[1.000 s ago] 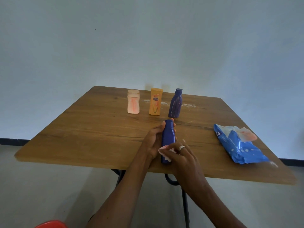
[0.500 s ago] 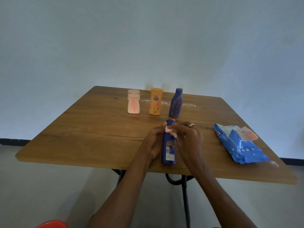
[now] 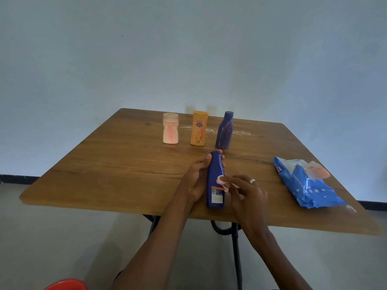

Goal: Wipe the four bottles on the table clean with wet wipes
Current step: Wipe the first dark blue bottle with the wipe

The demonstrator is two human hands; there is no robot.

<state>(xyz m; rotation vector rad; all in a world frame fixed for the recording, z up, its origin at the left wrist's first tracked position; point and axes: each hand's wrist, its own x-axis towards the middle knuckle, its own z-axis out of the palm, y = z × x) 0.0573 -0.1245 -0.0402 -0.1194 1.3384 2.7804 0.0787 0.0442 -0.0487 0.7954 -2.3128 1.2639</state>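
My left hand [image 3: 195,177] grips a dark blue bottle [image 3: 215,176] from its left side, just above the wooden table [image 3: 117,170], cap pointing away from me. My right hand [image 3: 247,192] pinches a small wet wipe [image 3: 221,181] and presses it on the bottle's middle, above the label. At the back of the table three bottles stand upright in a row: a pink one [image 3: 170,131], an orange one [image 3: 199,131] and a purple one [image 3: 225,132].
A blue pack of wet wipes [image 3: 307,185] lies at the table's right, a wipe sticking out of its top. White smears mark the wood behind the bottles. A red object [image 3: 67,285] shows at the bottom left below the table.
My right hand slid the wipe from the bottle's bottom up to its neck, then back down to the middle. The left hand and bottle stayed in place.
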